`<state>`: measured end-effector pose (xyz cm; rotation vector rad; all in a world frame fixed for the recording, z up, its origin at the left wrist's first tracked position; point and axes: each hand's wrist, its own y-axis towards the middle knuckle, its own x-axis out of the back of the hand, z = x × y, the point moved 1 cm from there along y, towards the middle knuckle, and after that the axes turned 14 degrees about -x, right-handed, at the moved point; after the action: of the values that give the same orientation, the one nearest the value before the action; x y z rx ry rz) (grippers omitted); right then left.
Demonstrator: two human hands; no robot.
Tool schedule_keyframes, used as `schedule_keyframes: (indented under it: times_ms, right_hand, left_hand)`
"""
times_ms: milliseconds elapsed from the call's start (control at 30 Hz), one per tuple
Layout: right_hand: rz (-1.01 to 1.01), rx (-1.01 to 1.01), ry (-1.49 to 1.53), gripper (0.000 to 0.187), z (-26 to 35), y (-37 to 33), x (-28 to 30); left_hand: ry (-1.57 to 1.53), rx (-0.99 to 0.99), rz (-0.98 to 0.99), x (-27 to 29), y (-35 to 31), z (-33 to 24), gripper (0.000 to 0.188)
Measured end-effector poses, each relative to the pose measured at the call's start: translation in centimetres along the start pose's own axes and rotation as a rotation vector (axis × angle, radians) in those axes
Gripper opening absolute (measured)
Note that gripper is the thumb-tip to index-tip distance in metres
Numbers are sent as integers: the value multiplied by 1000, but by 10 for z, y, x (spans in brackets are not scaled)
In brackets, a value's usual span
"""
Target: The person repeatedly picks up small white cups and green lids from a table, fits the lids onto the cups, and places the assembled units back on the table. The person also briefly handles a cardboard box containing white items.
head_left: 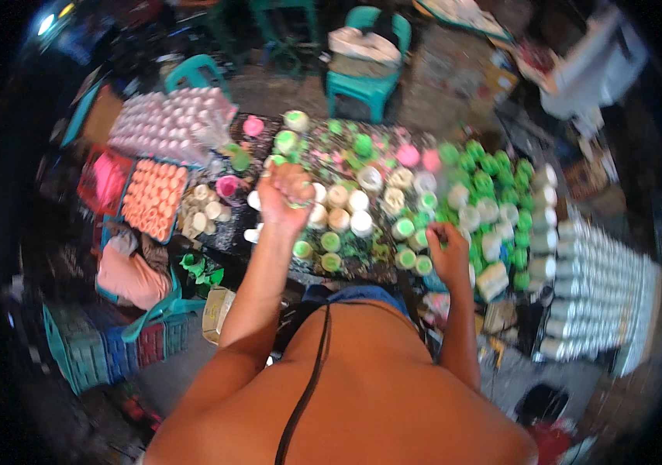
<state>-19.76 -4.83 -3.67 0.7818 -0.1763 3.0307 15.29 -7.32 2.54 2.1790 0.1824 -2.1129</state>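
Observation:
My left hand [286, 192] is raised over a dark, paint-spattered table [381, 271], fingers curled inward. Green and white smears show at the fingers, and blur hides what they hold, if anything. White round pieces [337, 195] stand in rows just right of it. Over the table's right half, my right hand [450, 249] has its fingertips drawn together; any small thing between them is too indistinct to name. Beside those fingertips are short white cylinders with green tops [405, 228]. A heap of bright green and white round pieces [484, 182] lies beyond and right of this hand.
Stacked white cylinders [598, 283] fill the right side. At left are pale pink stacked pieces [172, 124], a tray of orange cups [154, 198] and plastic crates [83, 353]. A pink cup [227, 186] sits on the table. Teal chairs [370, 85] stand beyond.

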Motion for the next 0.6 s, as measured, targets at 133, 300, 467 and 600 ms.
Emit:
schedule_keyframes:
  times_ms: [133,300,467,600]
  right_hand:
    - [-104,-51,-75,18,2,-4,29]
    - [-98,-169,-229,30,-55,-20,48]
    - [121,-318,-518,66,-131,-45,23]
    - [109,-233,-411,85,-177,-43,-18]
  left_hand:
    - [-17,23,-74,8,-9,3,45]
    - [-48,254,-294,37,-7,50,40]
    - [769,477,-309,102,-6,115,27]
    - [1349,760,-138,180,-21,138,19]
